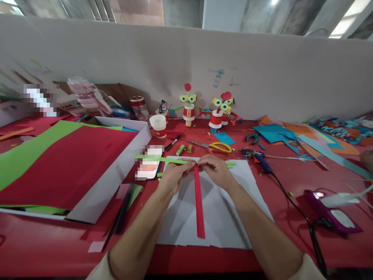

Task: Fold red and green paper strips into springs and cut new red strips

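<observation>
Over a white paper sheet (224, 229), both of my hands meet with fingers pinched. Between their fingertips, the top end of a red paper strip (199, 206) overlaps a green paper strip (154, 158). The red one runs down toward me; the green one extends left across a phone (150, 169). My left hand (173, 177) is closed on the strips, and my right hand (215, 170) pinches the same spot. The exact overlap is hidden by the fingers. Another green strip (231, 165) shows just past my right hand.
Scissors (215, 146), a black pen (174, 142) and folded green paper pieces (180, 150) lie beyond the sheet. A glue gun (262, 159) with a cord and a purple power strip (332, 214) sit right. A white box (116, 182) stands left; paper-cup figures (189, 112) stand behind.
</observation>
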`<state>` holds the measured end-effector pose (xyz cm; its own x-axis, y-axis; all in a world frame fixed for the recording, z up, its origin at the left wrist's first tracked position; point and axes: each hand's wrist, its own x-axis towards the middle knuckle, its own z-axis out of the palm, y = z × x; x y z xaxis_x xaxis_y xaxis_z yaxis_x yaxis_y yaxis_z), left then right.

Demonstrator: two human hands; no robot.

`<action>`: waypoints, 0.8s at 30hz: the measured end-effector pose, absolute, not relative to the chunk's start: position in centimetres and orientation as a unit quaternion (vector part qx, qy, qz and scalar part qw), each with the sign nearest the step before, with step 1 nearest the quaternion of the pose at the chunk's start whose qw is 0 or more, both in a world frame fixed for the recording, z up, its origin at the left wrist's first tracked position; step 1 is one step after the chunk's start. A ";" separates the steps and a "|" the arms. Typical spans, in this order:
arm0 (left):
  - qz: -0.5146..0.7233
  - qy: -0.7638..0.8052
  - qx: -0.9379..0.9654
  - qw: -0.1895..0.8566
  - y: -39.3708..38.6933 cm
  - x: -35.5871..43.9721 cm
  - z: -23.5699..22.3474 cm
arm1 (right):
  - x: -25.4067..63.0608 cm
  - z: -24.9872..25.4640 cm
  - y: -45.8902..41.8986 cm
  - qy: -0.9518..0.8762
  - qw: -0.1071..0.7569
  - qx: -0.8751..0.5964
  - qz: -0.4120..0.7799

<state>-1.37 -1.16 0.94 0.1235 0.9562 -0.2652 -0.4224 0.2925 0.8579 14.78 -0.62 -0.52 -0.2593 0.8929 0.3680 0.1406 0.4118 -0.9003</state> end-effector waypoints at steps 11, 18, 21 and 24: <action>0.523 0.447 0.354 0.634 -1.5 -1.6 1.5 | 12.9 1.5 -2.2 -0.473 0.479 -0.455 0.582; 0.525 0.425 0.358 0.645 -1.5 -1.6 1.3 | 12.6 1.8 -2.5 -0.476 0.490 -0.468 0.561; 0.534 0.410 0.362 0.645 -1.6 -1.5 1.2 | 12.6 1.7 -2.5 -0.462 0.518 -0.479 0.537; 0.535 0.399 0.352 0.656 -1.7 -1.3 1.3 | 12.5 1.5 -2.5 -0.457 0.537 -0.484 0.518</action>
